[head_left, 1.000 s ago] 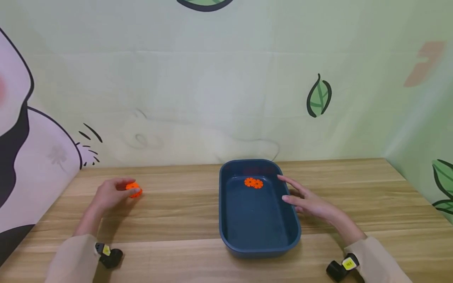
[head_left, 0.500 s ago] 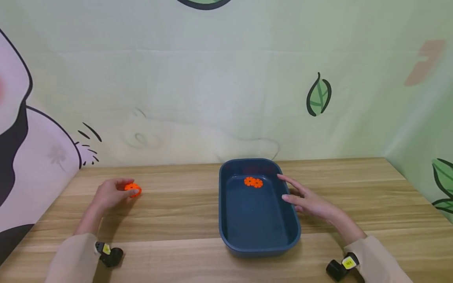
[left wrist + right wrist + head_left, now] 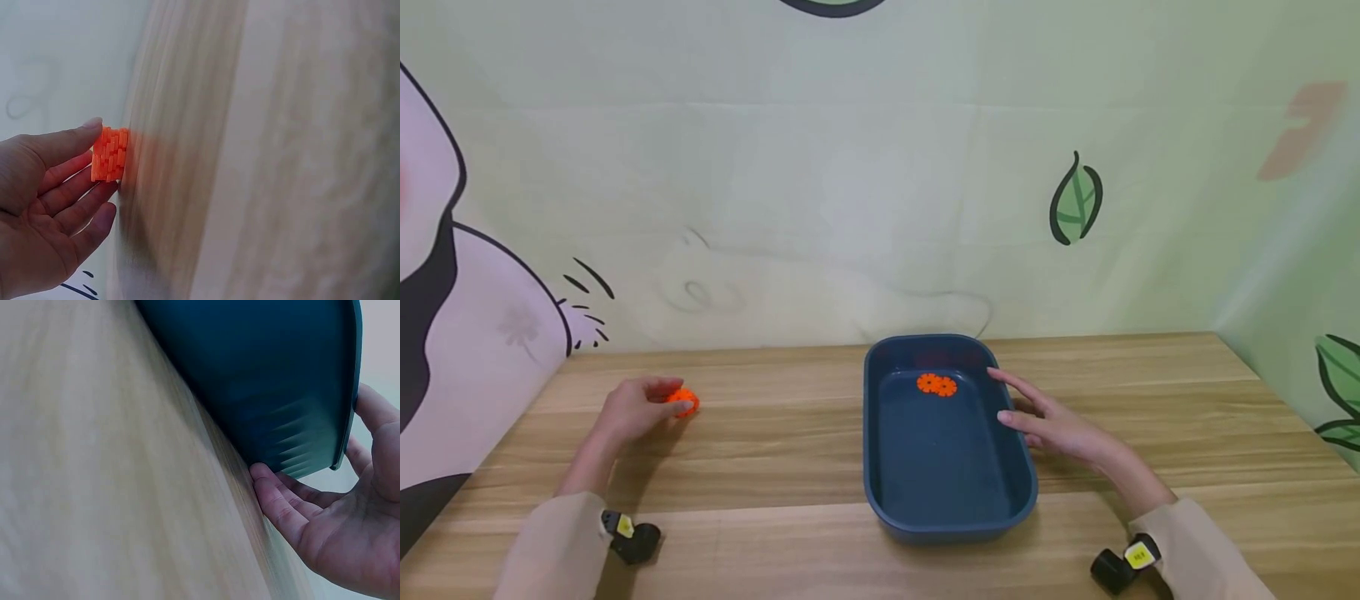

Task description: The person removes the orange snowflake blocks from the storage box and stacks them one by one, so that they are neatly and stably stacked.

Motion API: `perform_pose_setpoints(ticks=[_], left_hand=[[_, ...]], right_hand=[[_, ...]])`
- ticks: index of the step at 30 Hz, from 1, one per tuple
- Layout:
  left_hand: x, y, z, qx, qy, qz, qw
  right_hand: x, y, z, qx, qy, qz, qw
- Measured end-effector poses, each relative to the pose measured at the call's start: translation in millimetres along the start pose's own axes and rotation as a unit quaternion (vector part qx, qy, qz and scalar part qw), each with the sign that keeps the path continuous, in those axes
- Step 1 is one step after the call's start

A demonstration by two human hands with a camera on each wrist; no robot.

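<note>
My left hand (image 3: 638, 408) pinches a short stack of orange notched plastic discs (image 3: 110, 154) between thumb and fingers. The stack stands at the wood surface on the left side, its discs packed edge-on in the left wrist view. To the right is a dark blue rectangular tub (image 3: 951, 532). Two flat orange flower-shaped discs (image 3: 937, 384) lie overlapping on its floor near the far end. My right hand (image 3: 1063, 429) rests along the tub's right side. Its thumb and index finger reach over the rim, while the other fingers (image 3: 284, 509) touch low on the outer wall.
The wood-grain table (image 3: 760, 467) runs back to a pale green wall cloth (image 3: 850, 208) printed with leaves and a cartoon figure. Black wrist cameras (image 3: 636, 542) are strapped over both beige sleeves (image 3: 553, 542).
The orange discs in my left hand have shifted slightly within the fingers and look more closely bunched. Both hands and the tub stay in place.
</note>
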State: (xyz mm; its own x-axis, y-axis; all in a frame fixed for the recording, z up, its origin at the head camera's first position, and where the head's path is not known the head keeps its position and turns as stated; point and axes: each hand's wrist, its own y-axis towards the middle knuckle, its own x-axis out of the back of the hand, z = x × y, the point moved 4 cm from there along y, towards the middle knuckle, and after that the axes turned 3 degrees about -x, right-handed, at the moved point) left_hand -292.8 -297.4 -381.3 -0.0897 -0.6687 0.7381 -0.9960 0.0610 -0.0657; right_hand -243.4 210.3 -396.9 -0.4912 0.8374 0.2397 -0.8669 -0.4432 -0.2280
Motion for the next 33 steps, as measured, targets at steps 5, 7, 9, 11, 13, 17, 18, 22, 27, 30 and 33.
perform_pose_setpoints(ticks=[5,7,9,11,13,17,18,22,27,30,33], left_hand=[[3.0,-2.6,-3.8,0.003,-0.004,0.004,1.0000],[4.6,-4.2,-7.1,-0.002,-0.003,0.001,1.0000],[5.7,-6.1,-11.3,-0.009,-0.003,-0.003,1.0000],[6.0,-7.9,-16.8,-0.023,-0.003,-0.012,0.9997],[4.9,-10.0,-23.9,-0.038,-0.003,-0.023,0.9990],[-2.2,-14.9,-40.8,-0.066,-0.012,-0.039,0.9970],[-4.9,-16.3,-45.4,-0.072,-0.015,-0.041,0.9964],[-17.8,-20.9,-65.1,-0.108,-0.038,-0.047,0.9923],[-36.5,-21.4,-93.7,-0.147,-0.056,-0.051,0.9862],[-47.8,-21.6,-113.3,-0.168,-0.068,-0.054,0.9820],[-60.2,-22.5,-133.1,-0.188,-0.084,-0.051,0.9772]], right_hand=[[0,0,0,0.000,0.002,0.000,1.000],[0,0,0,-0.003,0.003,-0.001,1.000],[0,1,0,0.000,0.004,0.000,1.000],[-1,1,0,0.001,0.003,0.000,1.000],[0,1,-1,0.001,0.003,-0.002,1.000],[0,1,-1,0.001,0.005,-0.002,1.000],[-1,0,0,0.002,0.006,-0.001,1.000],[-1,-1,1,0.006,0.004,0.002,1.000],[0,-2,1,0.003,0.006,0.001,1.000],[0,-1,0,0.003,0.007,0.001,1.000],[0,1,-1,0.005,0.007,0.001,1.000]])
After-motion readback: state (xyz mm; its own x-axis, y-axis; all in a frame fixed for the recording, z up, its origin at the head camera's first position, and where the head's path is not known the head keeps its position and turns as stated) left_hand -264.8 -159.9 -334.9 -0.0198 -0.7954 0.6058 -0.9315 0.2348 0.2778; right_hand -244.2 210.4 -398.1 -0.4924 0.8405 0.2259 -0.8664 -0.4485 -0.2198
